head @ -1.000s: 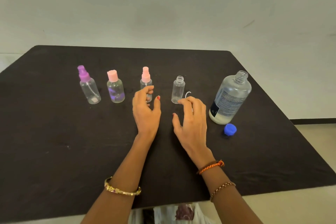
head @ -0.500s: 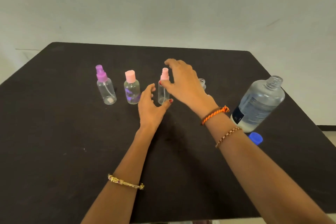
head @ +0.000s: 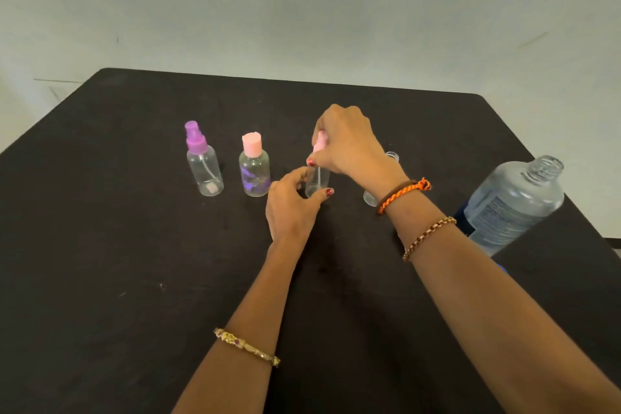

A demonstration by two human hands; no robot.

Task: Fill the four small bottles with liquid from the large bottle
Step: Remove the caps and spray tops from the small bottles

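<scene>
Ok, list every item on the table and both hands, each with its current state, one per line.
Purple spray bottle: upright, capped, looks empty.
Pink flip-cap bottle: upright, capped.
Pink spray bottle: upright, top on, gripped by both hands.
Uncapped small bottle: upright, open, mostly hidden.
Large bottle: upright, cap off.
Blue cap: on table, nearly hidden.
Left hand: holding the pink spray bottle's body.
Right hand: closed on its pink top.

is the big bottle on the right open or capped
Open. The large bottle shows a bare threaded neck with no cap on it, standing upright on the table.
</scene>
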